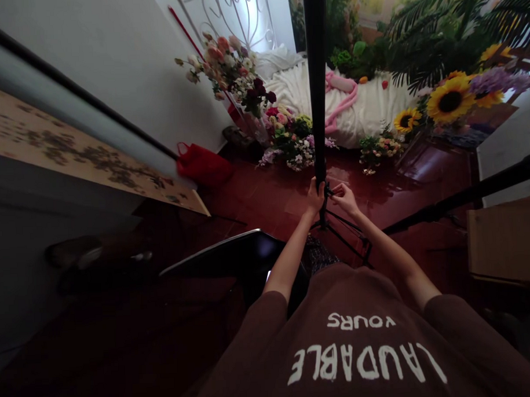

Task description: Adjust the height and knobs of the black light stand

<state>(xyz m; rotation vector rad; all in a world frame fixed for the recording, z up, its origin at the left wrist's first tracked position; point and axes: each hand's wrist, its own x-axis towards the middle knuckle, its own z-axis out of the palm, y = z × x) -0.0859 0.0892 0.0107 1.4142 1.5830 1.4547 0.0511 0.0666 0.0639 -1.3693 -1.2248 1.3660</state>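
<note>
A black tripod stand (318,104) rises upright in front of me, its legs spread on the red floor. My left hand (316,195) is wrapped round its pole, low down near the leg joint. On the right side of the pole, my right hand (344,198) pinches a small dark knob (328,191) that sticks out from the stand. The fingertips partly cover this knob, so its exact shape is hard to make out.
Artificial flowers (229,66) and sunflowers (450,99) flank a white cloth (375,113) at the back. A red bag (203,164) sits left, near a long printed panel (84,147). Another black pole (465,194) slants in from the right, above a cardboard box (505,239).
</note>
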